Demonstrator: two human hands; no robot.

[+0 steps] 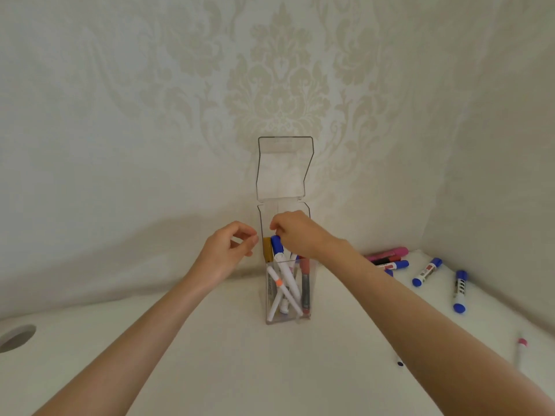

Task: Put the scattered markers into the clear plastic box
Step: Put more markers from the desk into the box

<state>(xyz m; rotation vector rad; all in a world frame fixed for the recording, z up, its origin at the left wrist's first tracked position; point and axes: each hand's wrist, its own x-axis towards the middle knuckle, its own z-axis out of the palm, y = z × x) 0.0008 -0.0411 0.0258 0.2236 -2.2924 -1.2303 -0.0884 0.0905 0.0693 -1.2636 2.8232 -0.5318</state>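
The clear plastic box (312,283) stands upright mid-table with its hinged lid (283,168) swung up and open. Several markers stand inside, among them a blue-capped one (277,246) and a gold-capped one (267,249). My right hand (295,231) is over the box mouth, fingers closed on the top of the blue-capped marker. Just left of the box's upper edge, my left hand (229,250) has curled fingers and holds nothing. Loose markers lie at the right: pink (390,253), black and red (383,260), blue-capped ones (428,271) (460,291).
A small pink-capped marker (521,351) lies near the table's right edge, and a dark cap tip (399,363) shows beside my right forearm. A round cable hole (16,337) sits at the left. Patterned wallpaper stands directly behind the box.
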